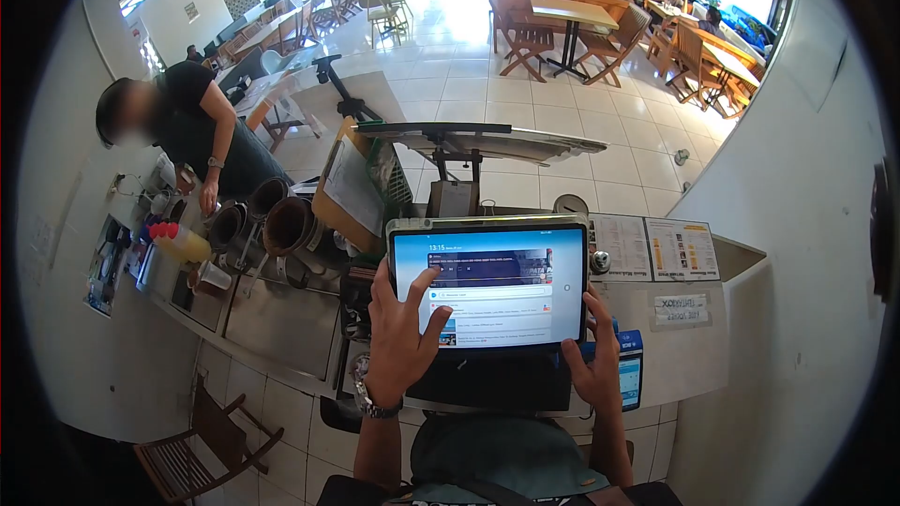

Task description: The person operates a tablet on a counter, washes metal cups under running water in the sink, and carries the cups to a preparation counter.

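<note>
Holding up tablet point(502, 328), counter point(689, 356) beneath | left hand point(398, 342) spread at tablet's left side | right hand point(598, 365) gripping tablet's lower right corner | likely stiff, glass-fragile; best held by opposite edges

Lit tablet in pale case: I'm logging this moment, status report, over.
Tablet lit. Left hand spread, fingers covering part of screen. Right hand gripping lower right corner. Blue-edged terminal close by right wrist.

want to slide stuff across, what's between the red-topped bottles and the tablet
In the head view, open round containers stand between the bottles and the tablet, then a tilted board.
</note>
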A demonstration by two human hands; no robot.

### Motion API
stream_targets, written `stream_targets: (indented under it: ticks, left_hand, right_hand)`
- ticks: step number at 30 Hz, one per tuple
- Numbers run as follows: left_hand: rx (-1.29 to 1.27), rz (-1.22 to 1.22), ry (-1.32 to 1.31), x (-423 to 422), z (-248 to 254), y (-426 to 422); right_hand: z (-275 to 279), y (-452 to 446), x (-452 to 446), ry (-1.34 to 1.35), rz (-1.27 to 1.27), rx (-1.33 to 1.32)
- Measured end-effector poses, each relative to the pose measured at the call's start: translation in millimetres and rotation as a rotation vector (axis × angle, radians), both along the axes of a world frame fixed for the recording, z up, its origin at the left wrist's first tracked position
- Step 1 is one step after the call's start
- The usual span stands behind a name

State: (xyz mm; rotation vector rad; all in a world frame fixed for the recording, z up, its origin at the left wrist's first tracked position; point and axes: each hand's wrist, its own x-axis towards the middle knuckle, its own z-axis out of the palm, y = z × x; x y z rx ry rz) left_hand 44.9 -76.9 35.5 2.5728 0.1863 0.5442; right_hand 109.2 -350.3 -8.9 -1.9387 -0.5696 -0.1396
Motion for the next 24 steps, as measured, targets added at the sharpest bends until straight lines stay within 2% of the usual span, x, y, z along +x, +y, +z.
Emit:
stream_targets:
  ticks: [5, 8, 16, 20, 22, 24]
  left_hand:
    - [0.019, 0.006, 0.013, -0.3, 1.2, -2.1]
    - [0.135, 0.022, 0.021, -0.5, 0.8, -2.1]
    - [-0.119, 0.04, -0.111, -16.4, 0.0, -0.4]
    - [-0.139, 0.073, -0.121, -37.7, -15.3, 7.2]
    - [-0.343, 0.122, -0.105, -50.6, -22.9, 4.7]
    - [-0.403, 0.143, -0.116, -61.0, -32.0, -2.2]
  right_hand:
    - [0.7, -0.7, 0.1, 0.034, 0.029, 0.015]
    - [-0.4, -0.8, 0.1, 0.03, 0.03, 0.023]
    - [-5.0, -3.0, -1.8, 0.016, 0.027, 0.046]
    - [-6.0, -6.2, -3.7, 0.007, 0.024, 0.053]
    - [-4.8, -6.9, -4.5, -0.001, 0.022, 0.06]
    - [-3.8, -7.5, -5.7, -0.012, 0.02, 0.066]
